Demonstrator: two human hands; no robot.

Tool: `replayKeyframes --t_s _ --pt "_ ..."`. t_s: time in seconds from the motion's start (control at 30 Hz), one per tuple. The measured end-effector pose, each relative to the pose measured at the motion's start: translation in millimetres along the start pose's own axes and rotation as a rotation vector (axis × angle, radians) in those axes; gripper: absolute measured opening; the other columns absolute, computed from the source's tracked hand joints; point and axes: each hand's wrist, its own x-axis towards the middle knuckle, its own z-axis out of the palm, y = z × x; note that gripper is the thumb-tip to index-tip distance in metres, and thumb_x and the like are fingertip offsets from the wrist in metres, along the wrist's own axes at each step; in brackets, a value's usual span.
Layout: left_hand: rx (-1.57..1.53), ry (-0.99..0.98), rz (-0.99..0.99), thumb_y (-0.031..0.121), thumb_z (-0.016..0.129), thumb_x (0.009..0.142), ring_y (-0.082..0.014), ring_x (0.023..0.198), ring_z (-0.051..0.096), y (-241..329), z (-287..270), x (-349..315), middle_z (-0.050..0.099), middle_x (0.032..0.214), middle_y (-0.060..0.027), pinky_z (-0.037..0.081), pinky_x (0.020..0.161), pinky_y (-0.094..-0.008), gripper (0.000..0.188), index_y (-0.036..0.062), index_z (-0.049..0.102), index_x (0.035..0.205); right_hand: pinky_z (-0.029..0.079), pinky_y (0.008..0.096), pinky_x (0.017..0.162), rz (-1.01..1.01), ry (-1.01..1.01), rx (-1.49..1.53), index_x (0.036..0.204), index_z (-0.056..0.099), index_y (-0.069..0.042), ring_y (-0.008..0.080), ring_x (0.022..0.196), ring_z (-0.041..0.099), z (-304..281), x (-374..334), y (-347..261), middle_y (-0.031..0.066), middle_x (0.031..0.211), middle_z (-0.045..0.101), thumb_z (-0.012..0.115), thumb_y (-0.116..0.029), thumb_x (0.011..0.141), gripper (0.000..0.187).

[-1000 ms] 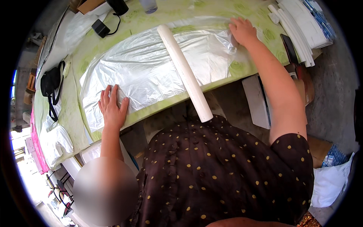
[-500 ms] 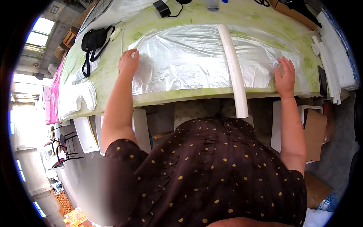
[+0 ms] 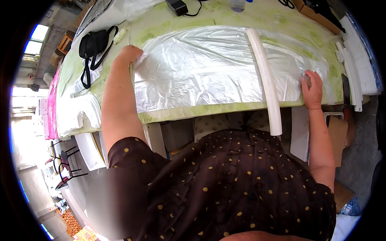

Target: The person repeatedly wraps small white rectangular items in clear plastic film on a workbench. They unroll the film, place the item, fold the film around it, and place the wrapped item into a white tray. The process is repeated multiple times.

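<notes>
We cannot tell if left hand grips silvery sheet at left edge; right hand unclenched near right end; white tube lies across.

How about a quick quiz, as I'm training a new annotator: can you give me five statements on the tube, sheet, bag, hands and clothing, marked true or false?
1. The white tube lies across the silvery sheet. True.
2. The right hand is near the sheet's right end. True.
3. The tube's near end stops short of the table edge. False: it juts out past the edge of the table.
4. The black bag lies right of the right hand. False: it lies left of the left hand.
5. The person's top is dark with yellowish dots. True.
</notes>
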Motion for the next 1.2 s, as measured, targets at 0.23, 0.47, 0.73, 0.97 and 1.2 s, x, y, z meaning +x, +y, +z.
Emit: replayKeyframes --t_s 0.23,0.47,0.73,0.97,1.2 --pt "-0.096 0.654 0.209 0.039 0.070 0.086 -0.0323 0.148 0.030 22.9 33.2 -64.3 0.032 0.161 -0.0105 0.026 0.120 -0.0464 0.068 0.0181 0.049 0.147 0.040 0.0473 0.112 -0.006 0.038 -0.026 0.118 0.067 -0.006 0.0405 0.126 0.054 -0.9 -2.7 -3.0 0.0163 0.126 0.066 0.069 -0.021 0.090 0.032" --pt "0.176 0.386 0.388 0.051 0.049 0.099 -0.0368 0.153 0.023 24.5 108.7 -137.8 0.030 0.165 -0.0108 0.017 0.122 -0.0581 0.064 0.0232 0.039 0.156 0.040 0.0496 0.111 -0.026 0.114 -0.011 0.112 0.068 -0.005 0.0423 0.121 0.056 6.8 4.4 -8.7 0.0174 0.122 0.066 0.070 -0.026 0.086 0.034" --pt "0.223 0.343 0.334 0.049 0.043 0.102 -0.0348 0.154 0.020 32.6 101.6 -140.6 0.026 0.167 -0.0078 0.016 0.122 -0.0589 0.061 0.0255 0.035 0.158 0.034 0.0483 0.115 0.104 0.118 0.011 0.117 0.069 -0.012 0.0402 0.130 0.047 6.0 2.2 -16.5 0.0145 0.131 0.062 0.069 -0.029 0.086 0.035" --pt "0.245 0.307 0.301 0.050 0.042 0.102 -0.0326 0.156 0.013 36.2 100.0 -143.6 0.022 0.169 -0.0063 0.013 0.123 -0.0580 0.062 0.0265 0.034 0.159 0.036 0.0489 0.113 0.183 0.239 0.065 0.117 0.068 -0.014 0.0383 0.130 0.047 8.7 -0.4 -8.4 0.0128 0.132 0.061 0.068 -0.025 0.086 0.033" --pt "0.087 0.546 0.508 0.039 0.054 0.100 -0.0334 0.155 0.016 51.3 97.3 -165.5 0.027 0.166 -0.0084 0.011 0.123 -0.0594 0.062 0.0265 0.036 0.158 0.042 0.0482 0.104 0.652 -0.221 -0.147 0.117 0.072 -0.016 0.0316 0.122 0.056 -39.0 18.7 73.3 0.0084 0.125 0.067 0.065 -0.032 0.086 0.035"
